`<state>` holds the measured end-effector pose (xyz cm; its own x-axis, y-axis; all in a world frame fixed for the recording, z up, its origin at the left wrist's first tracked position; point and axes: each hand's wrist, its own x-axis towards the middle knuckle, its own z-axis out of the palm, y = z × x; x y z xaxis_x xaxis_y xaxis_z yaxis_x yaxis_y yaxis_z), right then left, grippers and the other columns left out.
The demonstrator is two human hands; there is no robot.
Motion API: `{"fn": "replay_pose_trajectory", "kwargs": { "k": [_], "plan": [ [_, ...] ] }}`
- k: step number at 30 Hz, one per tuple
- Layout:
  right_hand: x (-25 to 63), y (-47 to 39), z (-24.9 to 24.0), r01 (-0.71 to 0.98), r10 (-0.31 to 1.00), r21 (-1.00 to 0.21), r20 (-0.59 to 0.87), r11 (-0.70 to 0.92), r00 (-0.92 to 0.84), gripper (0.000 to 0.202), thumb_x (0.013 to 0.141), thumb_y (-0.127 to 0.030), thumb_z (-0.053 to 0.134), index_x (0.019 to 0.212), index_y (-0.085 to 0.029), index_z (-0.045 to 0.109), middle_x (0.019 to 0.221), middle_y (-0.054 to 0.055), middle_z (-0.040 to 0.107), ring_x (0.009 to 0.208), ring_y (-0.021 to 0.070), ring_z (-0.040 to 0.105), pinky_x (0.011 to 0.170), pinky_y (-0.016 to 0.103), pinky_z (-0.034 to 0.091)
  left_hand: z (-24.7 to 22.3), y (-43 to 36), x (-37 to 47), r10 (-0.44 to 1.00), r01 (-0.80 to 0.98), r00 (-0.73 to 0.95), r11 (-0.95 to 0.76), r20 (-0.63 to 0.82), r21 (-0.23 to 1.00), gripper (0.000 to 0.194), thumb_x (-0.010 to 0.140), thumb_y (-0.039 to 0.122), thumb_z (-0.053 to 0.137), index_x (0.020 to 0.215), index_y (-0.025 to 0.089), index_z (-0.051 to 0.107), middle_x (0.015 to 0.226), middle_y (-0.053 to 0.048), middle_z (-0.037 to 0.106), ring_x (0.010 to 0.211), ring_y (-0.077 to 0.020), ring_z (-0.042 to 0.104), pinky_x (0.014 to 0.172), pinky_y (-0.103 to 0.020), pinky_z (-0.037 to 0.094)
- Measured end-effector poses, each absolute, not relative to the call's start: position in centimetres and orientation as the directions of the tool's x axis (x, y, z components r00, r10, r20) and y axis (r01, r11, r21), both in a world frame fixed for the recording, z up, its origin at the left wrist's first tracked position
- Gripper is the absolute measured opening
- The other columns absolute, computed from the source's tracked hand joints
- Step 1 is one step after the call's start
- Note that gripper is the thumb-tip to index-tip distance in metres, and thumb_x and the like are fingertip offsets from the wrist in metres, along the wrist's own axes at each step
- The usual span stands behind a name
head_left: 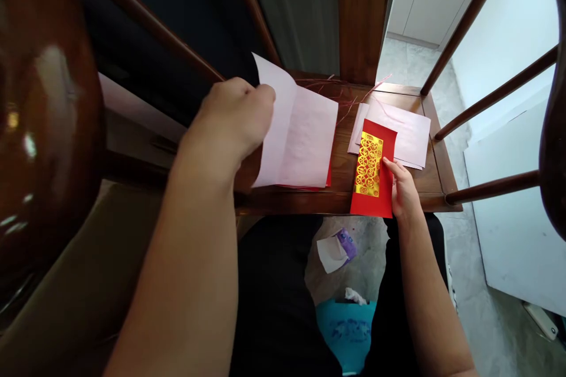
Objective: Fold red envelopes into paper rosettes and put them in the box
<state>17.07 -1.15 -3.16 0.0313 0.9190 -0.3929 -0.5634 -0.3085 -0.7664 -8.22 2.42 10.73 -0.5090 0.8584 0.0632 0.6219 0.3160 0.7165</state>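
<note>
Head view: left fingers (265, 96), partly hidden, pinch paper (305, 132); right fingers (395, 169) pinch red envelope (374, 171).

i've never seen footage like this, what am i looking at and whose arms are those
There is no machine here: one picture, from a camera worn on a person's head, looking forward and down at their own bare hands. The right hand holds a red paper envelope with a gold pattern. The left hand is at the edge of a creased pale pink paper sheet. Something red shows beneath that sheet. More pale pink papers and thin reddish strands lie on the brown wooden surface.
</note>
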Motion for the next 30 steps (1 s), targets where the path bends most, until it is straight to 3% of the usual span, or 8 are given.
{"fn": "replay_pose_trajectory", "kwargs": {
  "k": [4, 6, 9, 14, 17, 20, 25, 30],
  "plan": [
    [16.7, -1.2, -2.9, -0.553, 0.929, -0.781, -0.369, -0.290, 0.034, 0.041, 0.068, -0.036, 0.093, 0.099, -0.024, 0.070, 0.099, 0.000, 0.084, 0.095, 0.0251, 0.081, 0.091, 0.043, 0.067, 8.8, 4.1, -5.0, 0.907, 0.792, -0.414, 0.403, -0.082, 0.458, 0.050, 0.100, 0.030, 0.051, 0.135, -0.003, 0.064, 0.160, -0.030, 0.047, 0.140, -0.0503, 0.057, 0.122, -0.066, 0.042],
    [16.5, -1.2, -2.7, -0.551, 0.928, -0.784, -0.370, -0.286, 0.045, 0.042, 0.066, -0.036, 0.094, 0.098, -0.024, 0.070, 0.096, 0.000, 0.084, 0.095, 0.0250, 0.081, 0.091, 0.043, 0.067, 6.7, 4.3, -3.4, 0.942, 0.850, -0.314, 0.336, -0.121, 0.406, 0.062, 0.100, 0.028, 0.051, 0.149, -0.009, 0.051, 0.171, -0.034, 0.031, 0.152, -0.0547, 0.041, 0.124, -0.070, 0.039],
    [16.1, -1.2, -2.5, -0.544, 0.918, -0.787, -0.390, -0.292, 0.071, 0.042, 0.064, -0.037, 0.094, 0.096, -0.025, 0.069, 0.094, 0.000, 0.084, 0.094, 0.0255, 0.081, 0.090, 0.043, 0.067, 2.7, 4.4, -1.8, 0.968, 0.887, -0.246, 0.248, -0.056, 0.390, 0.060, 0.095, 0.026, 0.054, 0.148, -0.001, 0.054, 0.179, -0.028, 0.017, 0.163, -0.0529, 0.022, 0.128, -0.077, 0.025],
    [15.6, -1.1, -2.5, -0.530, 0.925, -0.807, -0.366, -0.261, 0.101, 0.039, 0.066, -0.038, 0.092, 0.096, -0.024, 0.070, 0.092, 0.000, 0.083, 0.096, 0.0253, 0.080, 0.091, 0.041, 0.066, -1.6, 2.8, -0.8, 0.990, 0.840, -0.081, 0.003, 0.119, 0.542, 0.064, 0.104, 0.052, 0.048, 0.152, 0.009, 0.048, 0.179, -0.026, 0.021, 0.168, -0.0443, 0.015, 0.135, -0.070, 0.003],
    [15.3, -1.1, -2.6, -0.533, 0.943, -0.830, -0.290, -0.163, 0.164, 0.035, 0.069, -0.039, 0.090, 0.095, -0.025, 0.070, 0.093, 0.000, 0.083, 0.099, 0.0248, 0.079, 0.092, 0.040, 0.065, -1.4, 0.0, 0.1, 0.970, 0.668, -0.029, -0.160, 0.240, 0.727, 0.060, 0.108, 0.060, 0.041, 0.152, 0.018, 0.045, 0.178, -0.022, 0.025, 0.167, -0.0367, 0.021, 0.136, -0.063, 0.016],
    [15.1, -1.4, -2.3, -0.432, 0.948, -0.902, -0.154, -0.020, 0.278, 0.028, 0.076, -0.041, 0.086, 0.095, -0.025, 0.074, 0.100, 0.001, 0.082, 0.095, 0.0217, 0.077, 0.091, 0.037, 0.063, -0.4, -3.0, 1.1, 0.986, 0.366, -0.011, -0.151, 0.167, 0.918, 0.056, 0.111, 0.059, 0.038, 0.156, 0.026, 0.038, 0.172, -0.019, 0.037, 0.152, -0.0290, 0.049, 0.126, -0.051, 0.043],
    [15.1, -3.5, -0.7, -0.009, 0.895, -0.991, 0.119, 0.136, 0.431, 0.019, 0.094, -0.046, 0.073, 0.087, -0.030, 0.079, 0.089, -0.001, 0.077, 0.087, 0.0191, 0.070, 0.090, 0.033, 0.057, 0.2, -4.3, 2.9, 0.974, 0.217, 0.142, -0.207, 0.178, 0.954, 0.045, 0.106, 0.042, 0.056, 0.147, 0.026, 0.045, 0.171, -0.016, 0.037, 0.162, -0.0287, 0.035, 0.134, -0.050, 0.027],
    [14.5, -4.9, 0.3, -0.015, 0.939, -0.977, 0.199, 0.212, 0.281, 0.030, 0.100, -0.059, 0.061, 0.102, -0.036, 0.081, 0.112, 0.002, 0.078, 0.130, 0.0270, 0.066, 0.117, 0.040, 0.049, 0.3, -3.3, 4.0, 0.987, -0.255, 0.134, 0.122, -0.090, 0.959, 0.035, 0.100, 0.047, 0.065, 0.123, 0.024, 0.053, 0.139, -0.011, 0.062, 0.116, -0.0237, 0.070, 0.102, -0.041, 0.054]
  ]
}}
